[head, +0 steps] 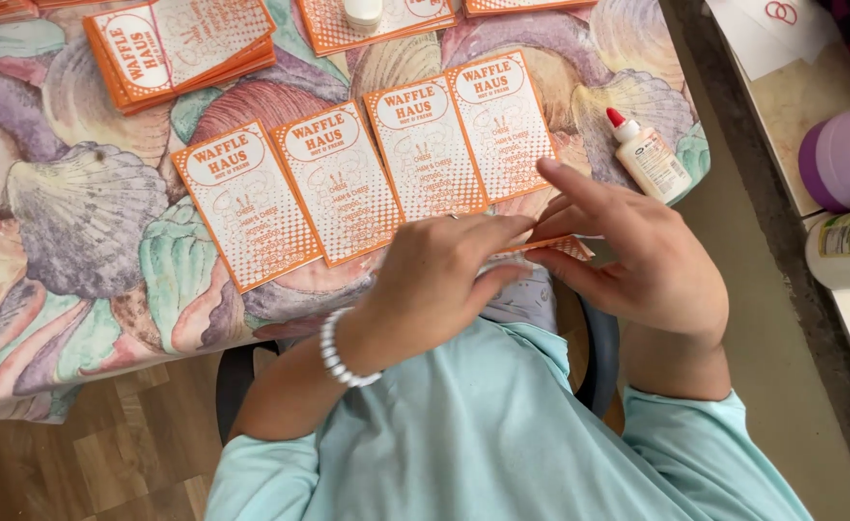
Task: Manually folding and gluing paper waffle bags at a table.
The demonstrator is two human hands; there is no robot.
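Left hand (434,280) and right hand (637,256) meeting together, pinching one orange card (565,247); glue bottle (649,159) lying at one o'clock; four cards (367,174) at eleven.

Four cards (367,178) lie side by side on the tabletop (68,222) ahead of you, a card stack (179,48) behind them on the left, a glue bottle (649,159) to their right.

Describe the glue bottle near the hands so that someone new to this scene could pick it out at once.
Start at the table with the seashell-patterned cloth and follow the row of four orange-and-white cards to its right end. Just past the last card, above the right hand, lies the small white glue bottle. It alone has a red pointed cap; the other bottles sit off the table at the far right.
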